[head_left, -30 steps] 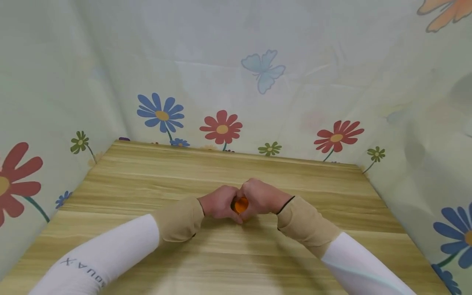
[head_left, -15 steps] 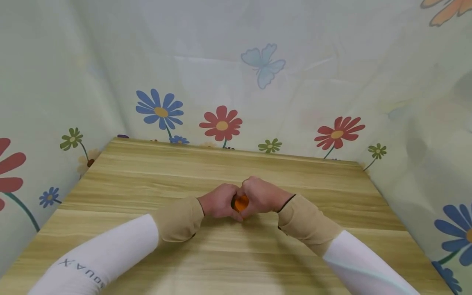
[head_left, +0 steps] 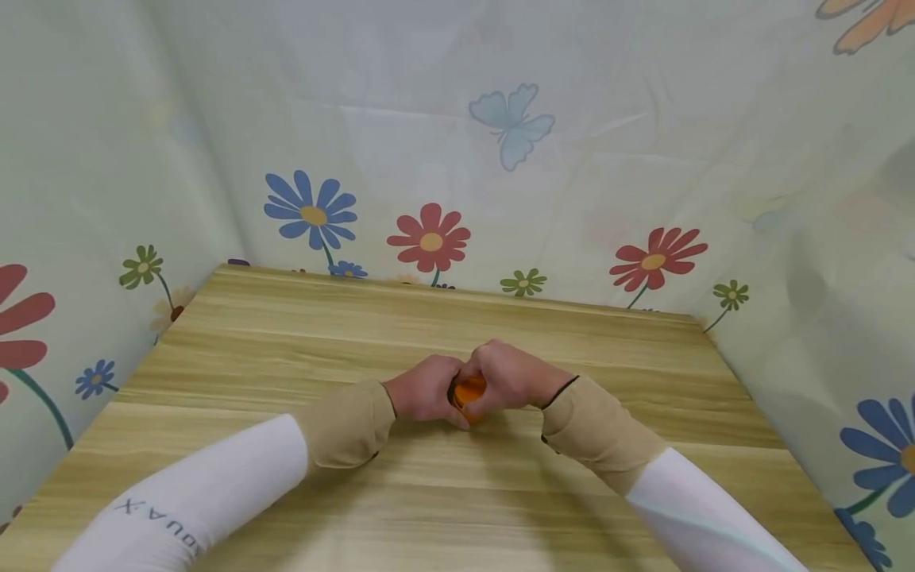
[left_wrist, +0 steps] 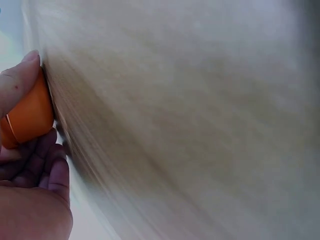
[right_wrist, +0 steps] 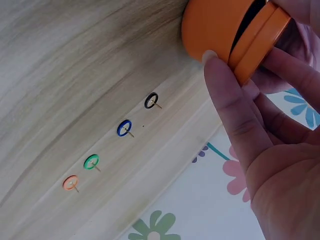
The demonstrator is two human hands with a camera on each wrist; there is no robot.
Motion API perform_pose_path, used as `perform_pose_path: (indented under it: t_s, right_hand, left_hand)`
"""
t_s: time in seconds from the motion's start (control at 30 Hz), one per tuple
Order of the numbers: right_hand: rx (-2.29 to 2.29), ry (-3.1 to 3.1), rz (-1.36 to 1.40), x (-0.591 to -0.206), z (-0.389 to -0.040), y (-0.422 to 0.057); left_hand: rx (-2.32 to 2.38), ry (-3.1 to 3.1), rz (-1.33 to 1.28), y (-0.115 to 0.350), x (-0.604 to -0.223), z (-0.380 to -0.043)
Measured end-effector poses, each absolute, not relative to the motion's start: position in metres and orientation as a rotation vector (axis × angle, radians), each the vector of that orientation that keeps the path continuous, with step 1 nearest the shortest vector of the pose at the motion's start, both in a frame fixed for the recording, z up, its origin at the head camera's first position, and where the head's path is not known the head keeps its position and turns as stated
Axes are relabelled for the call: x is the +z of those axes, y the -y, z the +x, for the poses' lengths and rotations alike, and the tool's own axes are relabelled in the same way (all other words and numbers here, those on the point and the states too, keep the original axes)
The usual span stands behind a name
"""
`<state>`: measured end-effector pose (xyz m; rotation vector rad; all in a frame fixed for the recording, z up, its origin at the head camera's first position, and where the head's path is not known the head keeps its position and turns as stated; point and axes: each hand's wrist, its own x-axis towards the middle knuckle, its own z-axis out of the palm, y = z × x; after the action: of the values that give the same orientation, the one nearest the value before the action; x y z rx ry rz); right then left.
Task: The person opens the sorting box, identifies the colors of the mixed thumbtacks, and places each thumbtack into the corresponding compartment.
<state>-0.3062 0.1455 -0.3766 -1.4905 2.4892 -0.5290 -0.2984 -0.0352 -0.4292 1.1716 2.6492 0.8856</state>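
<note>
Both hands meet around a small round orange container [head_left: 468,391] standing on the wood-grain table [head_left: 300,334]. My left hand [head_left: 426,388] grips its body; the left wrist view shows the thumb on one side of the orange wall [left_wrist: 32,112] and curled fingers on the other. My right hand [head_left: 511,376] pinches the orange lid [right_wrist: 262,42]. That lid sits tilted, with a dark wedge-shaped gap between it and the container body [right_wrist: 215,25]. The inside of the container is hidden.
In the right wrist view several thumbtacks lie in a row, points up: black [right_wrist: 151,100], blue [right_wrist: 124,128], green [right_wrist: 91,162] and orange [right_wrist: 71,182]. A flowered cloth [head_left: 572,199] rises beyond the table's far edge and along both sides.
My right hand has shifted slightly to the right, showing more of the orange container between the hands. The left hand holds nearly the same place. The head view has tilted a little.
</note>
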Motion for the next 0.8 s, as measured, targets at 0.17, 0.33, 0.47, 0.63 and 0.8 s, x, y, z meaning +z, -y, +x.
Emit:
perform_pose_path:
  t_s: [0.17, 0.33, 0.47, 0.63, 0.8]
  right_hand:
    - [-0.577, -2.485, -1.509, -0.378, -0.309, -0.149]
    - [-0.638, -2.486, -1.518, -0.382, -0.311, -0.154]
    - [-0.695, -2.489, -1.497, -0.385, -0.312, -0.159]
    - [-0.78, -2.469, -1.453, -0.387, -0.312, -0.163]
    - [-0.863, -2.437, -1.418, -0.39, -0.314, -0.167]
  left_hand:
    - [0.908, -2.633, 1.149, 0.035, -0.427, -0.299]
    - [0.946, -2.615, 1.154, 0.036, -0.427, -0.298]
    - [0.945, -2.618, 1.137, 0.036, -0.429, -0.299]
    - [0.911, -2.628, 1.091, 0.035, -0.43, -0.3]
    - [0.895, -2.628, 1.083, 0.034, -0.429, -0.3]
